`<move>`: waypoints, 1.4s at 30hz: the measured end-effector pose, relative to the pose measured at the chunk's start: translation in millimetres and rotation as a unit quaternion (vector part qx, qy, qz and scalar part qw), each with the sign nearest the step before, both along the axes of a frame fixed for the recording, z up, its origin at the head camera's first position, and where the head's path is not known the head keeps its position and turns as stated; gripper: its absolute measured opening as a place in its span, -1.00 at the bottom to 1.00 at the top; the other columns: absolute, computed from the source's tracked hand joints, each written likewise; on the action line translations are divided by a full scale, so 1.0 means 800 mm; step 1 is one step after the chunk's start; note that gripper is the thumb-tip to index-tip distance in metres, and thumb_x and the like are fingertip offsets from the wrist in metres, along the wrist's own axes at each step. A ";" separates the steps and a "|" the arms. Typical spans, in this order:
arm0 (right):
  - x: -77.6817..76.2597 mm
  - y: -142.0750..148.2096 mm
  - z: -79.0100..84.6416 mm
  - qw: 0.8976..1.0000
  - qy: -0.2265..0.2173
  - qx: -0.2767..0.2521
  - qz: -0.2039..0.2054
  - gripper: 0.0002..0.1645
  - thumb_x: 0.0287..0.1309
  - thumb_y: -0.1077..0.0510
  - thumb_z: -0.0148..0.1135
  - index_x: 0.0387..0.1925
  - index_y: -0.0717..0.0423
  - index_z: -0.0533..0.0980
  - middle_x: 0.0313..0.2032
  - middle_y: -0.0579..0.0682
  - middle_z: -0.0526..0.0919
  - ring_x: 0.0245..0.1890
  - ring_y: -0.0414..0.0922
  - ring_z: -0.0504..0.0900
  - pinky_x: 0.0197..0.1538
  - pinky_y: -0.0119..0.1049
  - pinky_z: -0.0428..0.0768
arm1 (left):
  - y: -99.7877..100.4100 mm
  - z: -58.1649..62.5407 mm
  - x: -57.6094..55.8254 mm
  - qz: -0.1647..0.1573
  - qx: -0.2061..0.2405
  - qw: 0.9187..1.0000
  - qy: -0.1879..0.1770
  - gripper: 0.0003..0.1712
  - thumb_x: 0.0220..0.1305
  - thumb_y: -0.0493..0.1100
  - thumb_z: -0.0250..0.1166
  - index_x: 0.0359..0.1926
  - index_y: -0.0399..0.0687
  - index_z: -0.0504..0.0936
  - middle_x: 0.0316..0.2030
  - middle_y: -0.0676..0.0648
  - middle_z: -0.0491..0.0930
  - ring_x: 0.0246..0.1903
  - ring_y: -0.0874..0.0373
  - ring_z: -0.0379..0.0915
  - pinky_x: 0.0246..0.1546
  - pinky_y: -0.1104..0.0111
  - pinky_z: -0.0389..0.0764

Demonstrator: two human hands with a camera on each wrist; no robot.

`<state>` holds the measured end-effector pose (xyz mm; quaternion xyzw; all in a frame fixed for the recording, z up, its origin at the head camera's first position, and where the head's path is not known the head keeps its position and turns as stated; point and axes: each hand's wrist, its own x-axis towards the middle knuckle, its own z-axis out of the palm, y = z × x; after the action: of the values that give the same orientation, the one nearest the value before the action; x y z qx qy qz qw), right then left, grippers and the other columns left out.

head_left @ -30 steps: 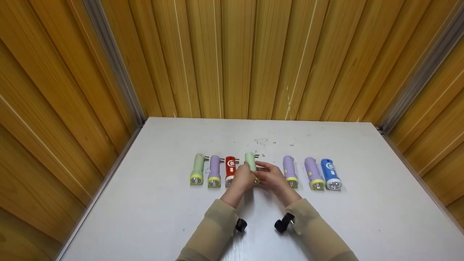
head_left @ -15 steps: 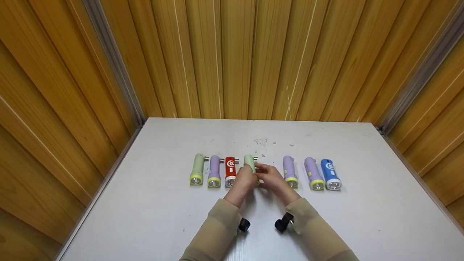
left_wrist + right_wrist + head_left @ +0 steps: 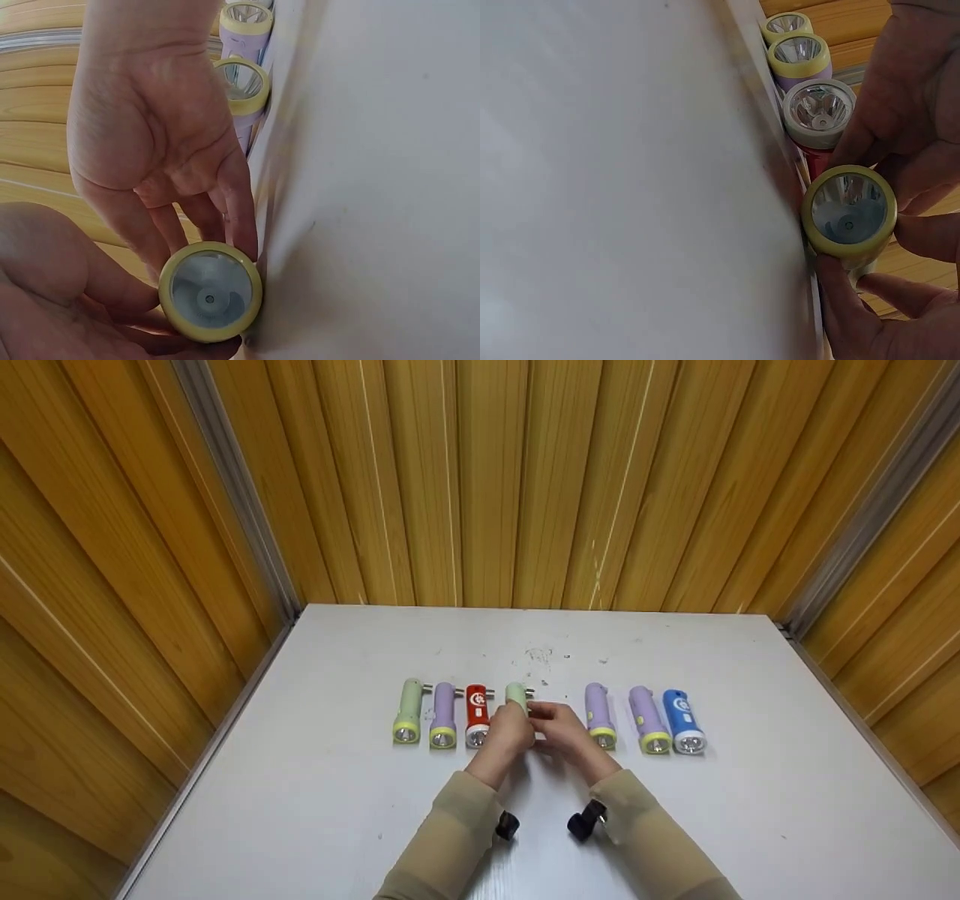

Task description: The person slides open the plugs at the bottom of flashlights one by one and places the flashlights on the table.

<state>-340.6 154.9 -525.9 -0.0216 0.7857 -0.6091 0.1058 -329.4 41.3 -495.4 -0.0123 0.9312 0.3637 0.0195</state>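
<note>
Between both hands lies a pale green flashlight (image 3: 515, 693) with a yellow head and two metal plug prongs at its far end. The left hand (image 3: 511, 729) grips it from the left and hides most of its body in the head view. From the right, the right hand (image 3: 561, 729) pinches it with thumb and fingers. In the left wrist view the flashlight's round lens (image 3: 210, 296) faces the camera, with fingers of both hands around its yellow rim. The right wrist view shows the rim (image 3: 851, 244) low over the white table, right hand's fingertips against it.
Left of the hands lie a red flashlight (image 3: 477, 712), a purple one (image 3: 444, 712) and another green one (image 3: 409, 709). To the right are two purple flashlights (image 3: 598, 712) and a blue one (image 3: 684, 720). Wood-look panels (image 3: 487, 480) enclose the white table (image 3: 315, 810).
The green flashlight has slid slightly toward the person, its prongs now about level with those of the red one. The left hand has shifted slightly right; the other flashlights have stayed put.
</note>
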 end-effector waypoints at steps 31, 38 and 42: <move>0.004 0.019 0.020 1.000 -0.004 0.006 -0.027 -0.39 0.37 0.29 0.16 0.37 0.49 0.34 0.26 0.45 0.54 -0.04 -0.11 0.70 0.00 -0.19 0.73 | -0.001 0.013 -0.001 -0.009 -0.016 1.000 0.012 -0.29 0.16 -0.39 0.34 0.32 -0.58 0.35 0.04 -0.46 0.62 0.09 -0.35 0.57 0.21 -0.02 0.58; 0.006 0.028 0.032 1.000 0.004 -0.005 -0.029 -0.39 0.39 0.29 0.13 0.39 0.48 0.32 0.29 0.45 0.49 0.13 -0.02 0.62 0.21 -0.03 0.66 | 0.006 0.019 -0.003 -0.018 0.013 0.999 0.031 -0.30 0.31 -0.39 0.23 0.43 -0.54 0.28 0.28 -0.46 0.49 0.28 -0.31 0.47 0.37 0.04 0.49; 0.008 0.035 0.038 0.999 0.009 -0.007 -0.033 -0.39 0.42 0.28 0.11 0.41 0.46 0.30 0.31 0.45 0.47 0.21 0.04 0.58 0.31 0.13 0.57 | 0.010 0.020 -0.002 -0.028 0.046 0.997 0.049 -0.33 0.37 -0.37 0.20 0.44 -0.53 0.27 0.30 -0.47 0.48 0.32 -0.27 0.46 0.39 0.05 0.47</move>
<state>-334.3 183.1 -495.3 -0.0020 0.7829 -0.6171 0.0789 -331.1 49.6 -479.8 0.0327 0.9135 0.4054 -0.0148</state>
